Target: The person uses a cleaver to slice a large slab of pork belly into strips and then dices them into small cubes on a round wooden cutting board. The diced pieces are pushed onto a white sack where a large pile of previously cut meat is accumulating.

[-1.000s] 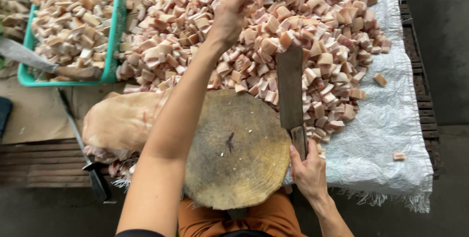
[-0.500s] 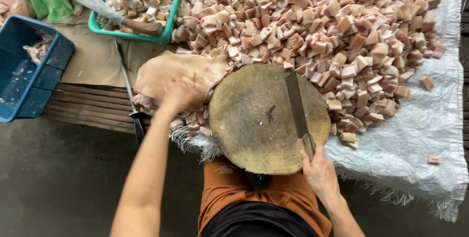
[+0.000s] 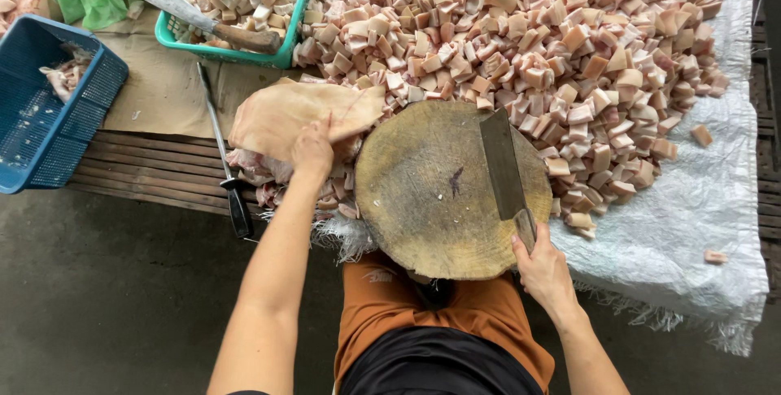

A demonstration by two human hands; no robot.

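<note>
My left hand (image 3: 311, 149) rests on a large pale slab of pork skin (image 3: 285, 117) lying left of a round wooden chopping block (image 3: 431, 200); its fingers press on the slab. My right hand (image 3: 543, 269) grips the handle of a cleaver (image 3: 504, 169), whose flat blade lies on the right side of the block. Behind the block spreads a big heap of cut pork cubes (image 3: 529, 45) on a white woven sheet (image 3: 683, 224).
A green basket (image 3: 285, 52) of cubes with a second cleaver (image 3: 191, 13) across it stands at the back left. A blue crate (image 3: 49, 130) is at the far left. A sharpening steel (image 3: 224, 159) lies on brown paper and wooden slats.
My left hand came back from the cube heap and settled on the pork skin slab. The view shifted left and down. The cleaver stayed on the block in my right hand.
</note>
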